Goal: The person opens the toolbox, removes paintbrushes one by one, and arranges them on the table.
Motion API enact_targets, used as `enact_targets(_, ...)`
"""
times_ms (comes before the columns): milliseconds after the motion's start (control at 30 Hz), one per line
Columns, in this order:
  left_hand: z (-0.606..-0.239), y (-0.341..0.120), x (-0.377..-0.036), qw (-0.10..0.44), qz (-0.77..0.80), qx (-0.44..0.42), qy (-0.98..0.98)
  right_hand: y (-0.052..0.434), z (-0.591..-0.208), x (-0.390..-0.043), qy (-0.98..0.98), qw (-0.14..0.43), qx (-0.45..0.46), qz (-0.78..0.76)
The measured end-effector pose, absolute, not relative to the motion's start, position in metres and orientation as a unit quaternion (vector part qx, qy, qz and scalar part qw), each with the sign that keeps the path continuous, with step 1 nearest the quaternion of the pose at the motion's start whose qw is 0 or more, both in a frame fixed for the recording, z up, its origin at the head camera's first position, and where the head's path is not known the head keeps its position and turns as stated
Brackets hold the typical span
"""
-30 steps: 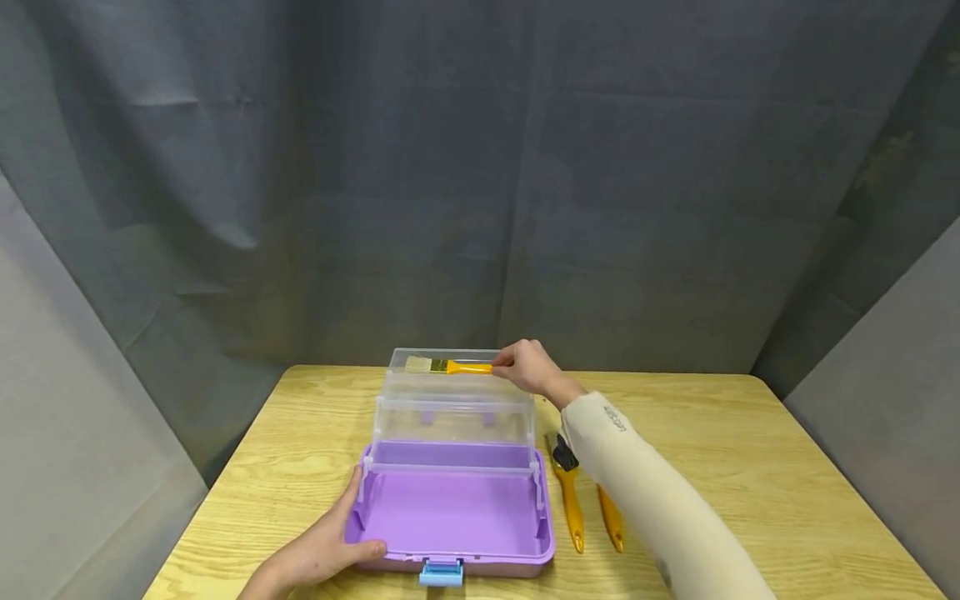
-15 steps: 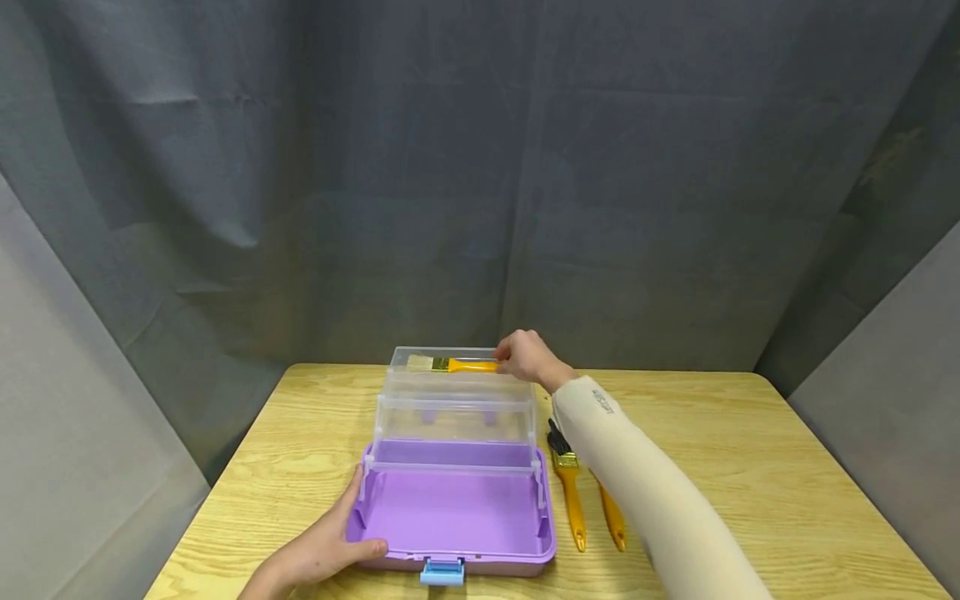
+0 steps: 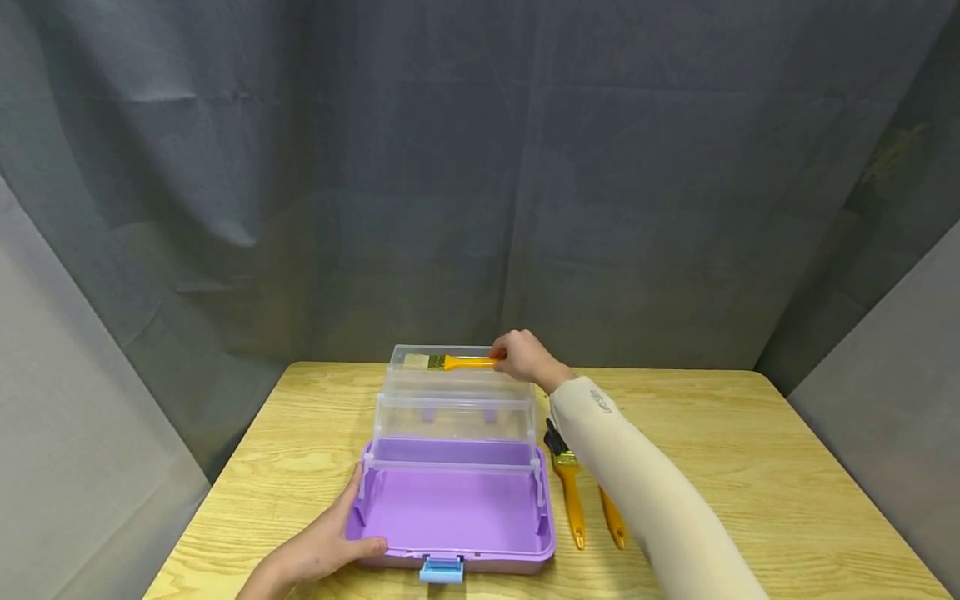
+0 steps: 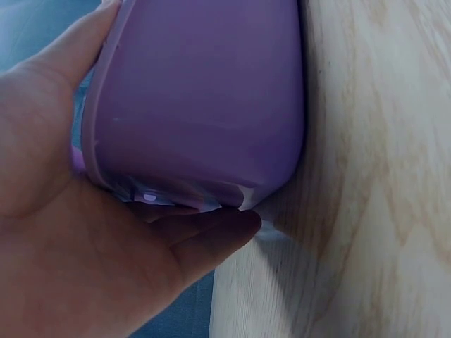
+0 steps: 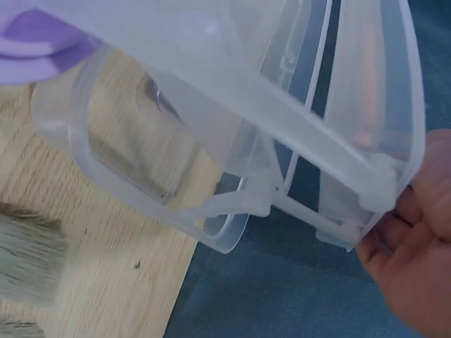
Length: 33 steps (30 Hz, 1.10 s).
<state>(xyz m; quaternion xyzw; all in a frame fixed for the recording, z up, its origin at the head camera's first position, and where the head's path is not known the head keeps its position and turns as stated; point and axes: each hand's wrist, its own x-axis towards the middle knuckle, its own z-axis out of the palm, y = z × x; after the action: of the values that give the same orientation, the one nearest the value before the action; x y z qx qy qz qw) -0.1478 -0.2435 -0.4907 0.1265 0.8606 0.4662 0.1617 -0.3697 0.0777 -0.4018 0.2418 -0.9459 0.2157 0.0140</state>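
A purple storage box (image 3: 450, 512) with a blue front latch (image 3: 442, 570) stands unfolded on the table. Its translucent upper trays (image 3: 453, 423) rise in tiers toward the back. My left hand (image 3: 318, 542) holds the box's left side, thumb on the front corner; the left wrist view shows fingers around the box end. My right hand (image 3: 525, 358) pinches the handle end of a paintbrush (image 3: 467, 362) lying lengthwise at the topmost tray, pale bristles pointing left. In the right wrist view, fingers (image 5: 384, 243) curl at the tray's end, and the orange handle shows blurred through the plastic.
Right of the box lies a paintbrush (image 3: 572, 500) with dark bristles and a yellow handle. Another yellow handle (image 3: 612, 518) beside it is partly covered by my right sleeve (image 3: 645, 475). The wooden table (image 3: 750, 483) ends at a grey curtain (image 3: 637, 250) behind.
My right hand has lifted a little at the top tray, and the paintbrush has shifted slightly, last to the left. The left hand and the box stay in place.
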Motion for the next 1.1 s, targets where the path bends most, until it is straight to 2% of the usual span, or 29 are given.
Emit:
enact_targets(167,-0.491,-0.245,-0.149,0.161,0.465,0.125,0.861,0.075,-0.401,-0.366,-0.923,0.033,0.254,0.285)
enact_targets(433,-0.492,-0.245,-0.150,0.160,0.466,0.126,0.861,0.058,-0.396,-0.357,-0.881,0.046,0.191,0.430)
enact_targets(700,-0.493,-0.244,-0.151,0.159,0.470,0.128,0.858,0.048,-0.397,-0.351,-0.875,0.029,0.173,0.450)
enact_targets(1100,-0.490,-0.243,-0.153,0.156,0.465,0.133,0.861,0.089,-0.375,-0.319,-0.844,0.060,0.170,0.505)
